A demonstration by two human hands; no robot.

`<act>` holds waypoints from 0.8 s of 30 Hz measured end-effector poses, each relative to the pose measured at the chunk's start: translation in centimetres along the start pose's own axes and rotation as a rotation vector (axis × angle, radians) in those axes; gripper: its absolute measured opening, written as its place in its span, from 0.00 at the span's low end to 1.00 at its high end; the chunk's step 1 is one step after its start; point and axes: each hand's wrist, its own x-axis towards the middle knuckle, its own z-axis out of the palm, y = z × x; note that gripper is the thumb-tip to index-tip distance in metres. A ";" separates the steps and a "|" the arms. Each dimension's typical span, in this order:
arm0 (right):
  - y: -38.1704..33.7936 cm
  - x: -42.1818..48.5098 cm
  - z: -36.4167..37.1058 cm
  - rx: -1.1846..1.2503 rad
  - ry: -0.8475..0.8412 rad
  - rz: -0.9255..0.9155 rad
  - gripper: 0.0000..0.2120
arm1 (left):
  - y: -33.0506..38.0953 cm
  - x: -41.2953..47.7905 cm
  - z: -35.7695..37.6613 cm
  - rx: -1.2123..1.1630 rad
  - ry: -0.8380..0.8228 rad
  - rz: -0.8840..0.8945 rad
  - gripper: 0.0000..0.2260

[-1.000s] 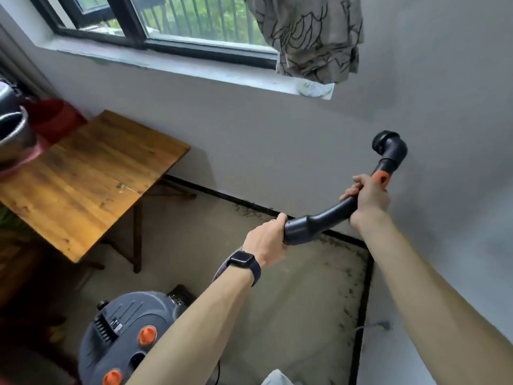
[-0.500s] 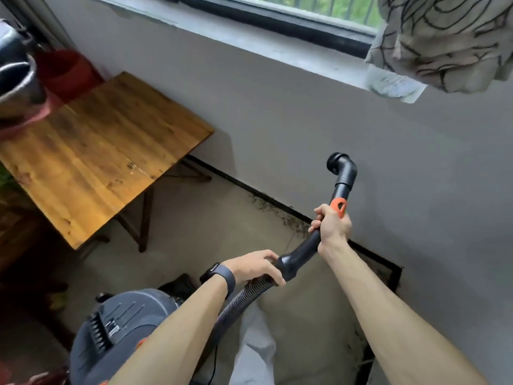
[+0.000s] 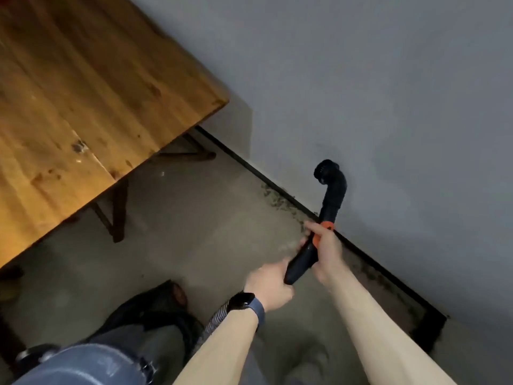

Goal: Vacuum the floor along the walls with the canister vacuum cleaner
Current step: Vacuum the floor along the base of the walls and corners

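Observation:
I hold a black curved vacuum handle tube (image 3: 330, 195) with an orange collar, its open end up in front of the grey wall (image 3: 361, 93). My right hand (image 3: 324, 245) grips the tube at the orange collar. My left hand (image 3: 270, 286), with a dark watch on the wrist, grips the lower end where the ribbed hose (image 3: 215, 319) joins. The grey canister vacuum (image 3: 83, 365) sits at the bottom left, partly cut off. Dark dirt lies on the floor (image 3: 194, 218) along the black baseboard (image 3: 249, 168).
A wooden folding table (image 3: 83, 93) fills the upper left, its dark legs on the floor close to the wall. The baseboard turns a corner at the lower right (image 3: 427, 329). A dark shoe shows near the canister (image 3: 155, 304).
The view has tilted down, so the window and curtain are out of sight. The handle tube has come lower and closer to the baseboard, both hands still on it.

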 end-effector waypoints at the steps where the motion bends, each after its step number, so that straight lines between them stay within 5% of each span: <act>1: 0.9 2.4 0.1 0.008 -0.024 0.007 0.08 | -1.8 2.3 0.7 -0.010 -0.015 -0.014 0.18; 11: 12.4 23.9 1.7 -0.096 -0.106 0.077 0.13 | -16.2 18.8 8.3 -0.044 -0.024 -0.197 0.10; 19: 22.2 36.5 5.0 -0.233 -0.131 0.108 0.12 | -26.9 26.9 14.6 -0.167 0.049 -0.349 0.17; 24: 27.1 42.4 6.6 -0.252 -0.158 0.108 0.13 | -32.4 30.9 16.2 -0.083 0.105 -0.358 0.12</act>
